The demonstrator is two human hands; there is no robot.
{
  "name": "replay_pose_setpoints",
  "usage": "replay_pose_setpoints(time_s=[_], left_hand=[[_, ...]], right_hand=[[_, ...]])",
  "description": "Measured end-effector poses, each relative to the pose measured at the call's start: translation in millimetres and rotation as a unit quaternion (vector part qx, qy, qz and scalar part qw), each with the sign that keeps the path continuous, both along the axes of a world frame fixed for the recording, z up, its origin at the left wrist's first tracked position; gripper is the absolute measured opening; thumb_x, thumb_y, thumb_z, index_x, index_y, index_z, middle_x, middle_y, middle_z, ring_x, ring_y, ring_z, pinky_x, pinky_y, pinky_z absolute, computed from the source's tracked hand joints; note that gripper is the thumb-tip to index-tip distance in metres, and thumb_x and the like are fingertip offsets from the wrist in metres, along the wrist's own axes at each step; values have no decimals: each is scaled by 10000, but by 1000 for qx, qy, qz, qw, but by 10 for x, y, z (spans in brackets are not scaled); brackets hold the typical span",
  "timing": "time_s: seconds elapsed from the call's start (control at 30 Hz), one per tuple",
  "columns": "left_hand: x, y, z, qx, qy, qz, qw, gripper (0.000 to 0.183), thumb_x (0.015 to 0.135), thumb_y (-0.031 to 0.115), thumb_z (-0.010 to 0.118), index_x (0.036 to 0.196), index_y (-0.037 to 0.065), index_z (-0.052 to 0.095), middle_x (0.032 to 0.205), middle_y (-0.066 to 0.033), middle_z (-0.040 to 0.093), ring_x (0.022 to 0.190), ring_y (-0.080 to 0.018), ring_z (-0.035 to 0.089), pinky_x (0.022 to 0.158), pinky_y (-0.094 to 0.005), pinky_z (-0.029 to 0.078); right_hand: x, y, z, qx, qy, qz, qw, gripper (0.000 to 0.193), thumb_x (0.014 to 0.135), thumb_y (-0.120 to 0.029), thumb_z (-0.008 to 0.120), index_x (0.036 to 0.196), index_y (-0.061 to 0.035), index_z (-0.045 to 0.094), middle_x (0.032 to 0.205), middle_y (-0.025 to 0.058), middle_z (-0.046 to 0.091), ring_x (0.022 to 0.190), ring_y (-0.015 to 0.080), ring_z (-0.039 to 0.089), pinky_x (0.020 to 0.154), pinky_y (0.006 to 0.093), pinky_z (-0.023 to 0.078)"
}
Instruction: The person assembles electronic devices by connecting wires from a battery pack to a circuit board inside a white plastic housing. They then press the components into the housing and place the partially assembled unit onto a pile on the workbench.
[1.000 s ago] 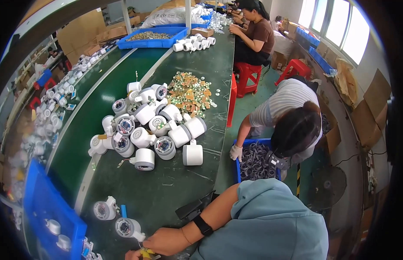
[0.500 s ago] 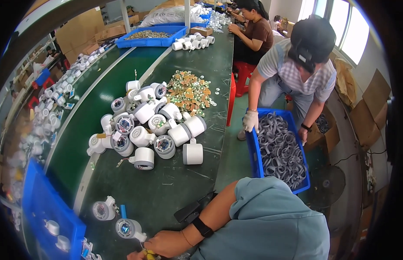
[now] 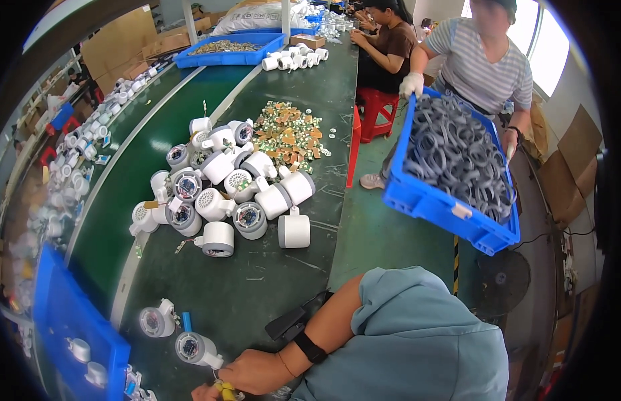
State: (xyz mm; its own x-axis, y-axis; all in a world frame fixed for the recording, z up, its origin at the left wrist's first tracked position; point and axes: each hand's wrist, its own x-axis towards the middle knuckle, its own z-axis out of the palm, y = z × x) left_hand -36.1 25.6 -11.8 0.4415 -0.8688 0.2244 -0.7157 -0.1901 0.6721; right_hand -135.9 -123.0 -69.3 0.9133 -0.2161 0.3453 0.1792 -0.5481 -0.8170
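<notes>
At the lower edge, my right hand (image 3: 255, 371) is closed with bent fingers beside the stem of a white round housing (image 3: 197, 349), its open face showing a circuit board. My left hand (image 3: 205, 393) is mostly cut off by the lower edge; its visible fingers are closed together. Between both hands sits a small yellow thing (image 3: 227, 390), too hidden to name. A thin wire seems to run near the fingertips. A blue cylinder (image 3: 186, 321), like a battery cell, and a second white housing (image 3: 152, 322) lie close by on the dark green bench.
Piled white housings (image 3: 217, 167) and small circuit boards (image 3: 290, 137) lie ahead. A blue bin (image 3: 80, 327) stands left, beside the green conveyor belt (image 3: 157, 154). To the right, a co-worker (image 3: 481, 67) holds a blue crate (image 3: 437, 207) of grey rings. Another person (image 3: 394, 47) sits farther off.
The co-worker has straightened up and lifted the crate of grey rings, bringing it higher and tilting it. My hands stay in nearly the same place by the housing.
</notes>
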Motion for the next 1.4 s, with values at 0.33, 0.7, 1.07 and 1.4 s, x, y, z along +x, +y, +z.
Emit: replay_pose_setpoints(time_s=[0.33,0.7,1.07,1.4], left_hand=[[237,114,-180,-1,76,42,996,236,804,95,622,1022,10,658,918,-165,616,909,-337,577,822,-393,460],[207,24,-198,-66,69,5,995,294,769,47,677,1061,8,666,871,-86,636,865,-288,574,868,-405,422],[217,11,-255,-12,2,0,1000,231,749,104,723,965,30,685,762,-60,578,779,-256,565,921,-444,430],[211,-19,-242,-19,2,1,1000,253,727,86,725,974,37,695,755,-51,586,772,-248,569,931,-445,430]], right_hand=[[56,-9,-77,40,30,47,998,177,899,-152,608,1046,-58,575,885,131,631,804,352,657,649,421,541],[33,-146,184,2,59,59,997,193,849,-133,674,947,-37,539,808,121,625,705,320,642,598,419,525],[48,-82,93,-31,6,29,999,213,795,-80,718,959,-30,590,722,71,628,595,247,632,526,356,510],[43,-97,123,-37,-2,30,999,199,796,-80,713,932,-29,577,715,81,622,592,257,630,521,365,508]])
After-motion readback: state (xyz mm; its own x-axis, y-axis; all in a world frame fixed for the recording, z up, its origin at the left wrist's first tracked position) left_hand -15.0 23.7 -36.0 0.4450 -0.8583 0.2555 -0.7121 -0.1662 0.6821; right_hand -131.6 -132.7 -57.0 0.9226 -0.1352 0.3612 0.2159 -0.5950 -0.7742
